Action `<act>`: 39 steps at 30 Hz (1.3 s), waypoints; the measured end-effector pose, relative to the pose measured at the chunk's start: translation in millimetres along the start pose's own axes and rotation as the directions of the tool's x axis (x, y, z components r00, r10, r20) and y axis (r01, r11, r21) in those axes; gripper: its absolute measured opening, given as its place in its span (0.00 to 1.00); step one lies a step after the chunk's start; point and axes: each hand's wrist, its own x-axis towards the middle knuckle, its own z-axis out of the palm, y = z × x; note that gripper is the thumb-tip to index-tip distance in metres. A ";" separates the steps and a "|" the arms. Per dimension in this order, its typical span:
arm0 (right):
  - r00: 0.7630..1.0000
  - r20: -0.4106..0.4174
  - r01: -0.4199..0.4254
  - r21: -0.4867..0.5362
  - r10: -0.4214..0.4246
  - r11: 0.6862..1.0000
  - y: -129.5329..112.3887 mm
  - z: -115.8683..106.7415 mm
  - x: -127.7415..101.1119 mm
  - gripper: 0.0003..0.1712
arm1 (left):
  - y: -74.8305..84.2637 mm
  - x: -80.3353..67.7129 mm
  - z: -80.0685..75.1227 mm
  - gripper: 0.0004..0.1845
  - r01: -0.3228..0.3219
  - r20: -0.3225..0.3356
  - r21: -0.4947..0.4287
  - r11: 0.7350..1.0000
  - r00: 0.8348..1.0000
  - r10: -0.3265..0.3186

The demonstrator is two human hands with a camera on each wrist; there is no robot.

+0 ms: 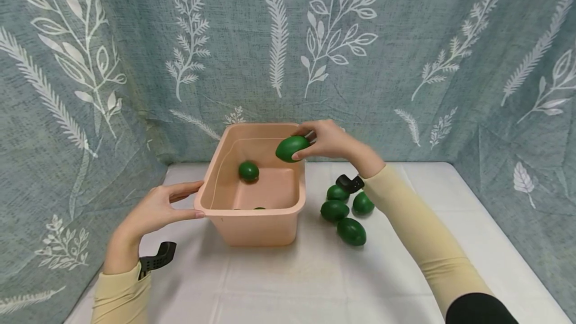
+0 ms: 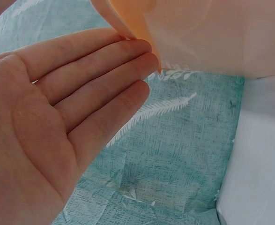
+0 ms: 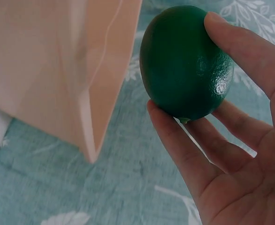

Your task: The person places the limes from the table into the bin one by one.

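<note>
In the head view, my right hand (image 1: 330, 139) holds a glossy dark green lime (image 1: 291, 149) above the right rim of a peach plastic bin (image 1: 254, 229). The right wrist view shows this lime (image 3: 186, 63) pinched between thumb and fingertips, its small stem end facing down. My left hand (image 1: 155, 211) touches the bin's left side near the front corner, thumb and fingers straight. Its fingers (image 2: 104, 70) lie flat against the bin wall in the left wrist view. Inside the bin, one lime (image 1: 248, 170) rests toward the back left. Slivers of green show behind the front rim, mostly hidden.
Several more limes (image 1: 351, 231) lie grouped on the white tablecloth (image 1: 279, 284) to the right of the bin, under my right forearm. A blue-green curtain (image 1: 234, 39) with white leaf prints stands behind the table and along both sides.
</note>
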 end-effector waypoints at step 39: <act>0.999 0.019 -0.046 0.110 0.045 0.993 20.2 14.2 -15.7 0.27 | 1.3 -0.6 -0.4 0.37 -0.002 0.005 0.013 1.000 1.000 0.002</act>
